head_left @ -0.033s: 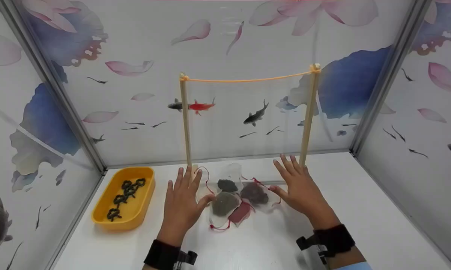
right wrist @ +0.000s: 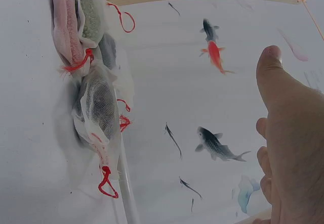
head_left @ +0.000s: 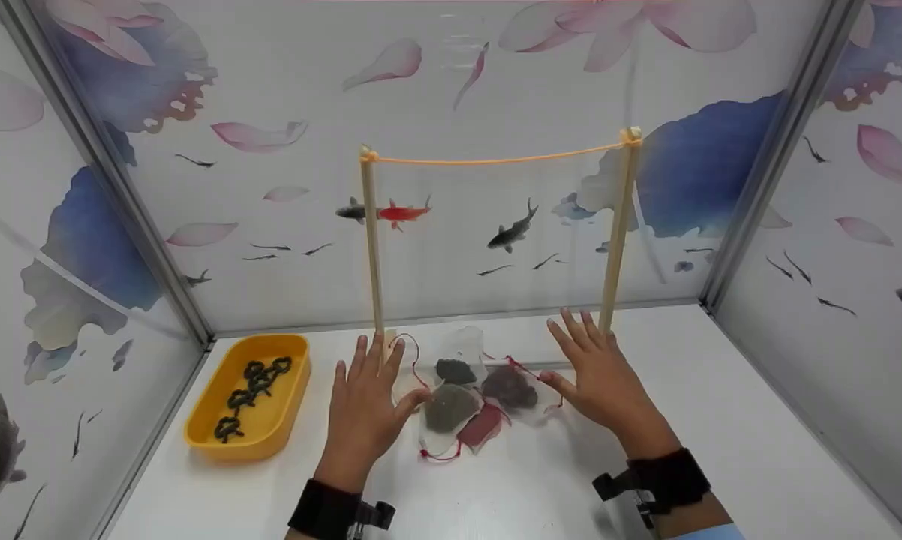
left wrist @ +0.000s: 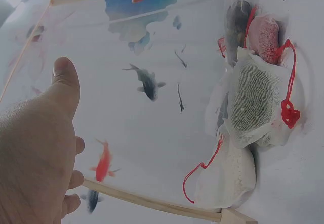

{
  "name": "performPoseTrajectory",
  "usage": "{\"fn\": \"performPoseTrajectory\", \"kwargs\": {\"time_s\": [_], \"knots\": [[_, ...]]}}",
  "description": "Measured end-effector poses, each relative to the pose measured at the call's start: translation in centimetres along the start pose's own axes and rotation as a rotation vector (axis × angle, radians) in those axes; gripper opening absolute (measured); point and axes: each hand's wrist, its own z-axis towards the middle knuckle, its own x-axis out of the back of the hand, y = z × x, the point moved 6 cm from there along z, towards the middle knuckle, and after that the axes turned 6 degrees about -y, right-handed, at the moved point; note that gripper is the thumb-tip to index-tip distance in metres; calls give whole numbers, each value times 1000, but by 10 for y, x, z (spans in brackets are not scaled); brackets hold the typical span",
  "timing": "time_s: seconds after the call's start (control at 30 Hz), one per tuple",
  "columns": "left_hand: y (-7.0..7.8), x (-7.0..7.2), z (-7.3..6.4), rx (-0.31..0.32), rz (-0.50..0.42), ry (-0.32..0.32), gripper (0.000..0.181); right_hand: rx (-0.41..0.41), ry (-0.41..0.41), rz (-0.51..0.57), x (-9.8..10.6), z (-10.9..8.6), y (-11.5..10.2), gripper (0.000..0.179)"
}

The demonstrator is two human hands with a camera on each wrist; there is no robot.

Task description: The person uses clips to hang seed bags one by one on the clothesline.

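Observation:
Both hands are held out with spread, straight fingers and nothing in them. My left hand (head_left: 368,409) is left of a pile of white mesh drawstring bags, its thumb overlapping the pile's edge in the head view. On the pile's other side is my right hand (head_left: 605,375), thumb toward the bags. A bag with greenish filling (left wrist: 253,92) lies at the front, a pink-filled bag (head_left: 481,424) beside it. The dark-filled bag (right wrist: 98,102) is nearest the right hand; a pale-filled bag (left wrist: 230,176) lies partly behind the left hand. Red cords tie the bags.
Behind the pile stand two wooden posts, left post (head_left: 371,247) and right post (head_left: 620,232), with an orange cord (head_left: 496,162) strung between their tops. A yellow tray (head_left: 290,409) at left holds several small dark green looped pieces (head_left: 241,398). Printed panels enclose the white table (head_left: 759,420).

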Motion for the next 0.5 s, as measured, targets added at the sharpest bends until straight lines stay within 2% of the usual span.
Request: {"fn": "performPoseTrajectory", "kwargs": {"time_s": [0.17, 0.27, 0.37, 0.5], "knots": [[-3, 5, 0, 1, -17, 19, 95, 17, 21, 13, 4, 3, -1, 90], [-13, 13, -1, 17, -46, 34, 92, 16, 30, 17, 5, 3, -2, 87], [-37, 25, -1, 67, -81, 44, 84, 8, 17, 29, 5, 1, -5, 81], [-91, 48, -2, 213, -123, 3, 72, 23, 15, 50, 9, 4, -16, 69]]}}
